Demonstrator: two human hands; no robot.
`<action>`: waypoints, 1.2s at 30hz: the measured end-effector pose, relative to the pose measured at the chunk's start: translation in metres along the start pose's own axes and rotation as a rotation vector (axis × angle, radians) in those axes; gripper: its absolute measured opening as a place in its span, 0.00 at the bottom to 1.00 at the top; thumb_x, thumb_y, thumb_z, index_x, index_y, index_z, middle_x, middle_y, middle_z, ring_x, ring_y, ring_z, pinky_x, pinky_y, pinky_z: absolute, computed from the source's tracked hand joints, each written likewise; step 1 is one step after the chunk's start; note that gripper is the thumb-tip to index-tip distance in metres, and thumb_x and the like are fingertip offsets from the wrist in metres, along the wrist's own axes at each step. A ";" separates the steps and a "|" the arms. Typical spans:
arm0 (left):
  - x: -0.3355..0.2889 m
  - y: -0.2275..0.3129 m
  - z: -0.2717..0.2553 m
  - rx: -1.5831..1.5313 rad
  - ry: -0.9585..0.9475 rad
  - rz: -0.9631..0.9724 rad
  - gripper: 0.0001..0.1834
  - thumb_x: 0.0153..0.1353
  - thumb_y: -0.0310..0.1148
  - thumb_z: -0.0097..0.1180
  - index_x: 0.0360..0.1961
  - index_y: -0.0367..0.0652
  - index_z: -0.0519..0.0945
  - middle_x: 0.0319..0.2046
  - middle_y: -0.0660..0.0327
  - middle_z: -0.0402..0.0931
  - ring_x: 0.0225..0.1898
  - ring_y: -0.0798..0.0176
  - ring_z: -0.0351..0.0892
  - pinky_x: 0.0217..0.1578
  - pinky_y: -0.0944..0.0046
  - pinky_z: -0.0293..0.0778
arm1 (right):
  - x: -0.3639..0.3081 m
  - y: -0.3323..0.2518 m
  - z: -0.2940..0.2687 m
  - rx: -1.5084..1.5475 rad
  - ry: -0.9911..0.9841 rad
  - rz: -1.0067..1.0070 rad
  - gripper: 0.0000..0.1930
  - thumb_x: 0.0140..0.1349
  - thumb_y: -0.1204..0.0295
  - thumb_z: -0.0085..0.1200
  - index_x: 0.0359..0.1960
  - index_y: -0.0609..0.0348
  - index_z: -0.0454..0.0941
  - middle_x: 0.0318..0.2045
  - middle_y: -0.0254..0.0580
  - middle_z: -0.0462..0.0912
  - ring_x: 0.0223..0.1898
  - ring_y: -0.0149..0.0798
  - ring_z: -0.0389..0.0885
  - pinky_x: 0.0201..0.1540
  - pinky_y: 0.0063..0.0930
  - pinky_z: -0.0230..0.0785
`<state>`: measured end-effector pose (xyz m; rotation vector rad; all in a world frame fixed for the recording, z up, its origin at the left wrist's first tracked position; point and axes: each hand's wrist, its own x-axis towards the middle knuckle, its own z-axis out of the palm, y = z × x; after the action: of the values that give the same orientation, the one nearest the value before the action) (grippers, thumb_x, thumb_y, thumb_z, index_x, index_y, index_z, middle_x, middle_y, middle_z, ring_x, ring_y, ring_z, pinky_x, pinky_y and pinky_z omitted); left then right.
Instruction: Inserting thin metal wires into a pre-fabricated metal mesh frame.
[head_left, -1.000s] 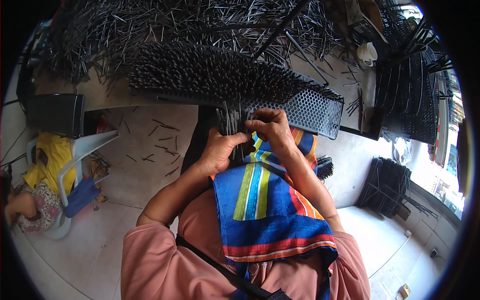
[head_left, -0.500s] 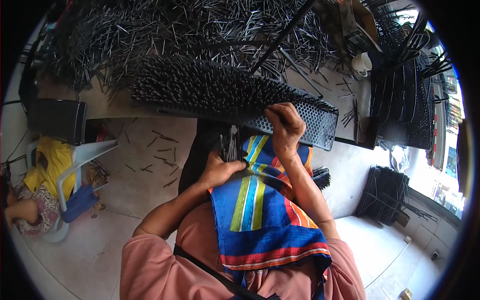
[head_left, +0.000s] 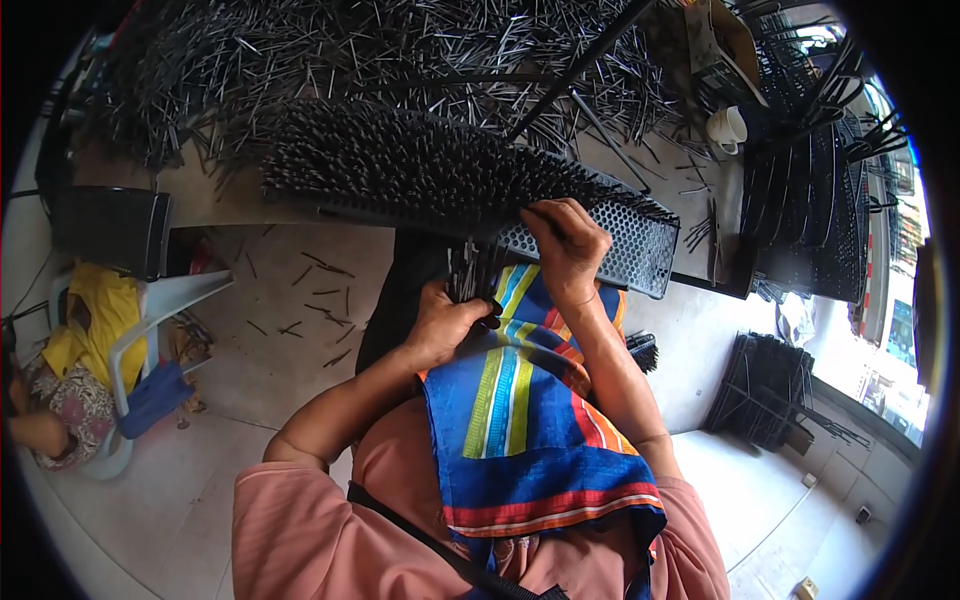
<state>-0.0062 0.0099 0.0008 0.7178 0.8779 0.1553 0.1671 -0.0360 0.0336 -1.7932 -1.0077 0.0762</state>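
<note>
A long black perforated panel (head_left: pixel 630 240) lies slanted over the table's near edge, its holes filled with upright dark strips (head_left: pixel 380 165) along most of its length. Bare holes show at the right end. Below the panel, my left hand (head_left: pixel 452 318) is wrapped round a bundle of thin black strips (head_left: pixel 470 268) that point up toward it. My right hand (head_left: pixel 570 235) hovers at the panel's near edge, where the strips end, with fingers pinched together. Whatever those fingertips hold is too small or hidden to make out.
A large heap of loose black strips (head_left: pixel 330 50) covers the far table. Black racks (head_left: pixel 800 200) stand at the right beside a white cup (head_left: pixel 726 127) and an open box (head_left: pixel 722 50). At left, another person (head_left: pixel 45 425) sits near a white chair (head_left: pixel 135 360). Strips litter the floor.
My right hand has shifted slightly left along the panel's edge. The left hand, with its bundle, has turned and moved up a little. The seated person's arm has moved.
</note>
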 end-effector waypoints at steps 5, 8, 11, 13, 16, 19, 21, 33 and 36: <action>0.001 -0.009 0.000 -0.058 0.002 0.018 0.11 0.51 0.16 0.57 0.37 0.32 0.81 0.31 0.56 0.82 0.29 0.64 0.83 0.32 0.65 0.81 | -0.005 0.000 0.003 -0.115 -0.093 0.094 0.06 0.47 0.83 0.64 0.29 0.64 0.83 0.24 0.40 0.79 0.23 0.30 0.78 0.26 0.22 0.68; 0.000 -0.004 0.000 -0.108 -0.006 -0.059 0.12 0.51 0.16 0.57 0.38 0.32 0.81 0.32 0.55 0.82 0.30 0.63 0.83 0.32 0.64 0.81 | -0.007 0.005 0.003 -0.064 -0.073 0.038 0.06 0.48 0.81 0.64 0.29 0.63 0.82 0.23 0.40 0.79 0.22 0.33 0.78 0.26 0.23 0.68; 0.002 -0.001 0.002 -0.163 0.050 -0.092 0.11 0.49 0.15 0.56 0.36 0.29 0.80 0.29 0.52 0.82 0.29 0.60 0.84 0.32 0.62 0.80 | -0.005 0.008 0.004 -0.254 -0.178 -0.075 0.05 0.49 0.80 0.64 0.29 0.62 0.82 0.23 0.42 0.79 0.21 0.36 0.78 0.25 0.25 0.68; 0.001 0.003 0.002 -0.173 0.052 -0.093 0.10 0.49 0.15 0.56 0.35 0.29 0.80 0.29 0.52 0.82 0.30 0.60 0.84 0.32 0.61 0.80 | -0.005 0.001 0.003 -0.260 -0.161 -0.049 0.05 0.50 0.79 0.64 0.29 0.61 0.82 0.24 0.43 0.79 0.22 0.38 0.79 0.25 0.25 0.68; -0.004 0.010 0.006 -0.213 0.065 -0.086 0.10 0.49 0.15 0.57 0.35 0.28 0.81 0.30 0.51 0.82 0.30 0.59 0.84 0.32 0.62 0.81 | -0.007 -0.006 -0.004 -0.238 -0.144 0.082 0.05 0.50 0.77 0.63 0.29 0.63 0.82 0.21 0.43 0.79 0.22 0.34 0.79 0.25 0.25 0.68; -0.010 0.018 0.011 -0.231 -0.015 -0.046 0.10 0.49 0.15 0.57 0.35 0.29 0.81 0.31 0.52 0.82 0.30 0.59 0.84 0.33 0.63 0.81 | -0.013 -0.011 -0.019 -0.040 -0.599 0.649 0.08 0.50 0.74 0.63 0.31 0.66 0.84 0.23 0.47 0.84 0.24 0.33 0.81 0.30 0.26 0.72; -0.010 0.018 0.010 -0.057 -0.091 -0.081 0.13 0.51 0.16 0.58 0.40 0.33 0.80 0.33 0.55 0.81 0.33 0.61 0.83 0.34 0.62 0.81 | -0.024 -0.010 -0.020 0.118 -0.558 0.753 0.08 0.51 0.73 0.63 0.30 0.66 0.84 0.22 0.43 0.84 0.23 0.30 0.80 0.29 0.25 0.70; -0.006 0.007 0.014 -0.009 -0.019 -0.017 0.13 0.52 0.17 0.58 0.40 0.32 0.80 0.34 0.54 0.82 0.31 0.62 0.83 0.32 0.63 0.81 | -0.017 0.009 -0.022 0.137 0.069 0.182 0.06 0.50 0.85 0.63 0.30 0.64 0.81 0.27 0.32 0.78 0.26 0.23 0.73 0.28 0.16 0.63; -0.007 0.012 0.021 -0.154 0.011 -0.042 0.12 0.51 0.17 0.58 0.40 0.32 0.80 0.33 0.54 0.82 0.30 0.61 0.83 0.31 0.62 0.81 | -0.023 0.014 -0.018 0.017 0.011 0.120 0.08 0.47 0.85 0.64 0.31 0.64 0.82 0.29 0.39 0.80 0.28 0.30 0.78 0.30 0.20 0.69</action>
<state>0.0071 0.0055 0.0218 0.5550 0.8803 0.1877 0.1693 -0.0657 0.0222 -1.8357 -0.8884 0.1482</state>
